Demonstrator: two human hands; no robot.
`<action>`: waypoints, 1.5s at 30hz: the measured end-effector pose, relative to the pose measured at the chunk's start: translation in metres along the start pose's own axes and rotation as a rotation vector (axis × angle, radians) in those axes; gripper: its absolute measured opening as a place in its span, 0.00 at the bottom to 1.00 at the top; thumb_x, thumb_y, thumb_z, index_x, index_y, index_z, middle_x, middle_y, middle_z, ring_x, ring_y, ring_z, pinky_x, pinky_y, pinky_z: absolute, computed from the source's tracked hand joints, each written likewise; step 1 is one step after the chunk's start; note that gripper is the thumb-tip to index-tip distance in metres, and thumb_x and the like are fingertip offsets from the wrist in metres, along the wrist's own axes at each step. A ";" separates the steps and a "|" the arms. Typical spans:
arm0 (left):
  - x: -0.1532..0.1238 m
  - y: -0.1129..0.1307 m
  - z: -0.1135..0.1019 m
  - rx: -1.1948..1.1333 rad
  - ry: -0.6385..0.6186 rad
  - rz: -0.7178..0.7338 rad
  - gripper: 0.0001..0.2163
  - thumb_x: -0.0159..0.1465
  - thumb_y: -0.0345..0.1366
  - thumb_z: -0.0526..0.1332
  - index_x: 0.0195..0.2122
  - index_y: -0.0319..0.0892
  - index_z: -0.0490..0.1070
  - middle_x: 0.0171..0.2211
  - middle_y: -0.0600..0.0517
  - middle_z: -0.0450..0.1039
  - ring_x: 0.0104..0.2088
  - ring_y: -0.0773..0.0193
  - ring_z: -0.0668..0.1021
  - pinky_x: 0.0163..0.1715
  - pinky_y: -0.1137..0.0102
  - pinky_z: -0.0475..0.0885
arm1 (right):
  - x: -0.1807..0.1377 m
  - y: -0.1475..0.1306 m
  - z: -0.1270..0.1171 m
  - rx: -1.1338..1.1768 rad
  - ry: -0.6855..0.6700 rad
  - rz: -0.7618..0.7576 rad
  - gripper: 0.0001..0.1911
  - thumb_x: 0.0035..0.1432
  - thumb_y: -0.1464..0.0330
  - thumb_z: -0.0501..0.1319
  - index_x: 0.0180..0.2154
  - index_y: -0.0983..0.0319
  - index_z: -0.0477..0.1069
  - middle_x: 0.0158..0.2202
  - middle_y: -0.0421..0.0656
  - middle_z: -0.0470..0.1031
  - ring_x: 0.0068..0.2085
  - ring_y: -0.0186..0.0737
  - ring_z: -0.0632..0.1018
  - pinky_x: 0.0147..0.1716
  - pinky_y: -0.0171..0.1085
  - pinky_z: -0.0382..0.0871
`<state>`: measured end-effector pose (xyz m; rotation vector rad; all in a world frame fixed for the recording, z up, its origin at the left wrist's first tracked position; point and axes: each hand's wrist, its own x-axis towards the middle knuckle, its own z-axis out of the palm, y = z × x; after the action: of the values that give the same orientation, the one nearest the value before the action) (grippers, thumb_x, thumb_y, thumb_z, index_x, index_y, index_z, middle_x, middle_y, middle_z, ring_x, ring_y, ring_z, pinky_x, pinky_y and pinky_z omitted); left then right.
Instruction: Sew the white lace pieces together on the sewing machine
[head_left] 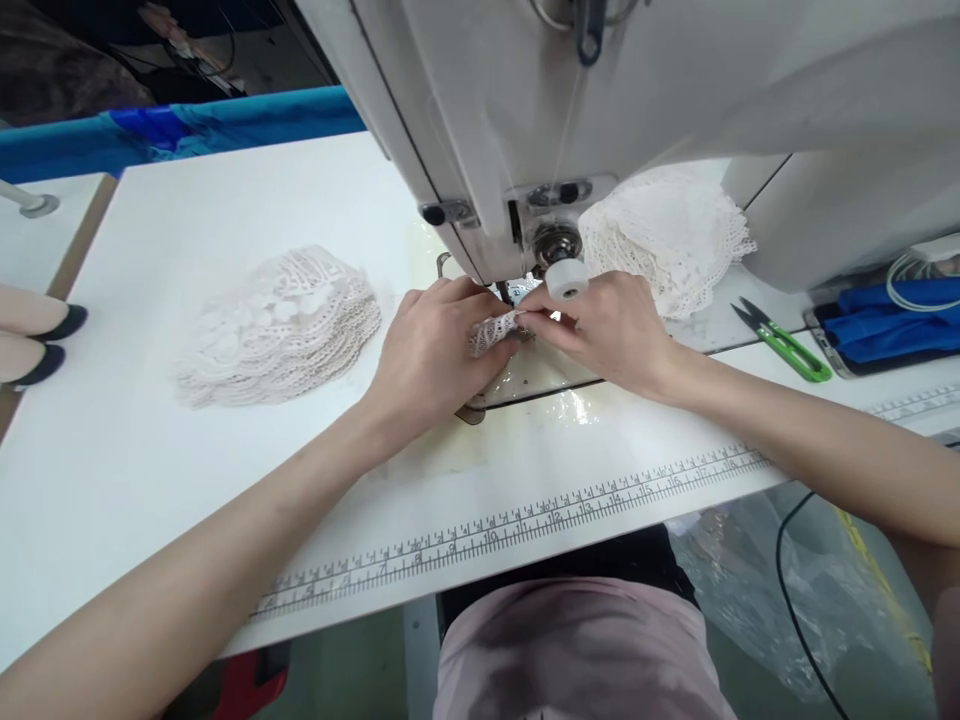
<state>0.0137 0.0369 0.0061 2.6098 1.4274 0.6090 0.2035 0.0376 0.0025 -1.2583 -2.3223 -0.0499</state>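
Under the needle area of a sewing machine (465, 130), both my hands hold a small piece of white lace (491, 332). My left hand (442, 340) is closed round it from the left, thumb below and fingers curled over. From the other side my right hand (611, 325) pinches the lace's right end with thumb and forefinger. The presser foot and needle are mostly hidden behind my fingers. To the left lies a pile of white lace pieces (300, 330). Another lace pile (667, 240) sits behind my right hand, under the machine arm.
Green thread snips (784, 340) lie at the right, beside a phone (829, 345) and blue cloth (892, 315). A printed ruler (525, 525) runs along the table's front edge. Blue fabric (247, 120) borders the back. Another person's fingertips (34, 340) show at the left edge.
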 end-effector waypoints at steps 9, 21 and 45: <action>-0.002 -0.009 -0.007 0.058 0.063 0.239 0.10 0.66 0.39 0.56 0.36 0.44 0.77 0.36 0.49 0.77 0.37 0.55 0.77 0.39 0.57 0.71 | -0.004 -0.001 -0.003 0.110 -0.003 -0.065 0.15 0.67 0.64 0.54 0.36 0.60 0.79 0.25 0.37 0.77 0.25 0.32 0.74 0.21 0.32 0.56; -0.043 0.005 -0.004 0.264 0.083 0.408 0.15 0.65 0.29 0.58 0.54 0.40 0.70 0.51 0.46 0.75 0.52 0.53 0.76 0.51 0.55 0.71 | -0.027 -0.002 0.004 -0.146 0.142 -0.474 0.10 0.63 0.74 0.57 0.36 0.61 0.77 0.41 0.39 0.81 0.44 0.38 0.78 0.42 0.39 0.71; -0.038 -0.001 -0.004 0.214 0.096 0.366 0.14 0.66 0.29 0.56 0.53 0.41 0.71 0.50 0.46 0.75 0.52 0.54 0.77 0.55 0.51 0.70 | -0.025 -0.004 0.005 -0.076 0.115 -0.424 0.10 0.64 0.71 0.58 0.43 0.66 0.77 0.43 0.46 0.80 0.46 0.41 0.79 0.46 0.41 0.70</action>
<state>-0.0065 0.0060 -0.0019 3.0847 1.0940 0.6578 0.2097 0.0175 -0.0117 -0.7534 -2.4619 -0.3457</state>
